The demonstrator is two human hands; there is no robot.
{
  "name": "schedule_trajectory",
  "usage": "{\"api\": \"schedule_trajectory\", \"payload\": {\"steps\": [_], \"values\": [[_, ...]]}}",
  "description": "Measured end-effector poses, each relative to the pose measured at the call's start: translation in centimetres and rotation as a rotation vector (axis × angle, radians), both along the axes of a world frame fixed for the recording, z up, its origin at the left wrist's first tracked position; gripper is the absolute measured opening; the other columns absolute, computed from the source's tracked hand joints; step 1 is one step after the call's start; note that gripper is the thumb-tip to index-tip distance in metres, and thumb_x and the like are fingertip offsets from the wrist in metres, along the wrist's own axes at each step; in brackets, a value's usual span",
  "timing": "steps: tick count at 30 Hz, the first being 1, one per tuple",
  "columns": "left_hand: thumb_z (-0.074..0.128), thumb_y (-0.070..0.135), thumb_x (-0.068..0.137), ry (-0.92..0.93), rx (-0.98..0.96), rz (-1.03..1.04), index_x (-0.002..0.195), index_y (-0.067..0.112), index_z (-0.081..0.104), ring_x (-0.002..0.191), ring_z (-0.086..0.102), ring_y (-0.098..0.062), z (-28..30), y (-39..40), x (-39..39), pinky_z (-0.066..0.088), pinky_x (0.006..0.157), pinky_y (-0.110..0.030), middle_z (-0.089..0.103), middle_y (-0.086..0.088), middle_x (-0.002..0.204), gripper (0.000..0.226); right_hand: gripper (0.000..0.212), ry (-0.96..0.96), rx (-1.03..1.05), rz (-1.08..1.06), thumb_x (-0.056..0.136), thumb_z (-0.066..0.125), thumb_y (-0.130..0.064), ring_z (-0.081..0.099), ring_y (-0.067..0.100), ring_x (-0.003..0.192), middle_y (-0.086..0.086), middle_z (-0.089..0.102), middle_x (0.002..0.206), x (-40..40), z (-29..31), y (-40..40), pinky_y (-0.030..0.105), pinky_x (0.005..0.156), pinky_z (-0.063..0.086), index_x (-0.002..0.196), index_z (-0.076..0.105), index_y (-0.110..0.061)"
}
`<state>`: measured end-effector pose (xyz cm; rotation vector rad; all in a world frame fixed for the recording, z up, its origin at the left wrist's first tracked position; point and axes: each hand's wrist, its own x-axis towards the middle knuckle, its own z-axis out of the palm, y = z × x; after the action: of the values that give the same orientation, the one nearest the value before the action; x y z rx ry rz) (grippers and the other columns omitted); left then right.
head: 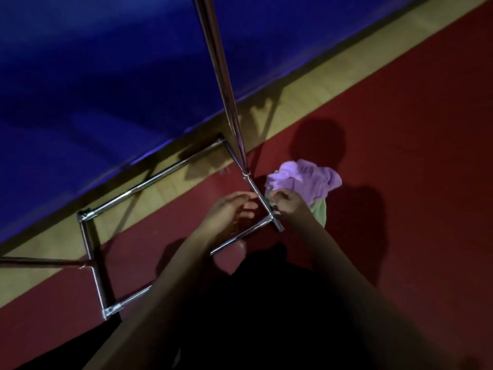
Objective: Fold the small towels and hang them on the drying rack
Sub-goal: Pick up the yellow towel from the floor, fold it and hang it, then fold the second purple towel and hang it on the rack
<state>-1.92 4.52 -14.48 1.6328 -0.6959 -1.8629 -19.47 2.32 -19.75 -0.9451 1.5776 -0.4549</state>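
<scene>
A crumpled purple towel lies on the red floor, on top of a green towel. My right hand reaches down to the heap, its fingers curled at the purple towel's near edge. My left hand hovers beside it with relaxed fingers, just left of the chrome drying rack's base bar. The rack's upright pole rises from that base toward the camera. The scene is dim and slightly blurred.
The rack's rectangular base frame spreads over the floor to the left. A blue mat or wall and a strip of wooden floor lie behind. Red floor extends to the right. My dark clothing fills the bottom.
</scene>
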Motion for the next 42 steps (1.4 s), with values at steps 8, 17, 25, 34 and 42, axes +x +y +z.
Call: {"api": "schedule_trajectory", "payload": {"steps": [8, 17, 25, 34, 42], "values": [[0.047, 0.008, 0.106, -0.010, 0.069, 0.024, 0.102, 0.011, 0.072, 0.059, 0.056, -0.010, -7.1, -2.0, -0.2, 0.044, 0.057, -0.021, 0.064, -0.001, 0.075, 0.026, 0.051, 0.336, 0.247, 0.018, 0.093, 0.052, -0.030, 0.037, 0.038, 0.139, 0.016, 0.039, 0.151, -0.8, -10.8, -1.0, 0.042, 0.115, 0.034, 0.143, 0.054, -0.027], [0.048, 0.010, 0.104, -0.016, 0.117, -0.012, 0.092, 0.021, 0.078, 0.064, 0.059, -0.012, -11.1, -2.0, -0.2, 0.044, 0.059, -0.024, 0.068, -0.001, 0.080, 0.034, 0.050, 0.340, 0.221, -0.111, 0.098, 0.050, -0.021, 0.033, 0.035, 0.143, 0.017, 0.035, 0.156, -0.5, -14.1, -3.1, 0.034, 0.114, 0.030, 0.147, 0.052, -0.026], [0.045, 0.008, 0.107, -0.007, 0.101, 0.003, 0.103, 0.012, 0.072, 0.059, 0.057, -0.010, -8.2, -1.7, 1.4, 0.046, 0.052, -0.019, 0.067, -0.001, 0.077, 0.028, 0.034, 0.480, 0.210, -0.079, 0.099, 0.048, -0.014, 0.061, 0.036, 0.122, 0.018, 0.066, 0.128, 0.2, -13.1, -3.6, 0.035, 0.094, 0.049, 0.123, 0.068, 0.000], [0.051, 0.016, 0.108, -0.072, -0.005, -0.007, 0.110, 0.017, 0.073, 0.063, 0.062, -0.008, 0.0, -1.0, 4.1, 0.049, 0.063, -0.023, 0.070, 0.000, 0.085, 0.022, 0.020, 0.097, -0.256, -0.467, 0.090, 0.059, -0.020, 0.066, 0.006, 0.061, 0.002, 0.068, 0.080, 4.1, 1.0, -4.7, 0.019, 0.057, 0.051, 0.101, 0.066, -0.004], [0.075, 0.006, 0.093, -0.305, -0.354, -0.203, 0.143, 0.029, 0.036, 0.093, 0.067, 0.000, 9.5, 2.3, 6.3, 0.056, 0.075, -0.019, 0.063, 0.011, 0.120, 0.068, 0.022, -0.400, -0.383, -0.045, 0.092, 0.058, -0.012, 0.058, 0.016, 0.054, 0.000, 0.060, 0.057, 9.1, 20.8, -2.9, 0.024, 0.056, 0.048, 0.071, 0.056, -0.017]]}}
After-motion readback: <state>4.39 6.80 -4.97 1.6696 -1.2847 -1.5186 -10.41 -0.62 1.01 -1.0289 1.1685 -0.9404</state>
